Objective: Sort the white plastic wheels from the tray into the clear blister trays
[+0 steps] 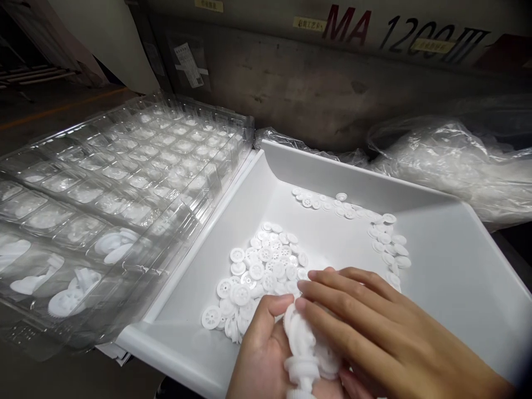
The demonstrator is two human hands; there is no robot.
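Behind the worktop, a grey machine wall (291, 83) is seen. White gear wheels (266, 271) are heaped in a white tray (449, 266). A stack of gears (305, 346) is cupped in the left hand (261, 360), with the right hand (374, 332) laid flat over it, fingers together. Clear blister trays (124, 183) lie just beside.

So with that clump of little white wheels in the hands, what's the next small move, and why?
Probably the right hand picks one more wheel from the loose pile in the white tray and adds it to the stack the left hand grips: its fingertips already rest beside that pile.
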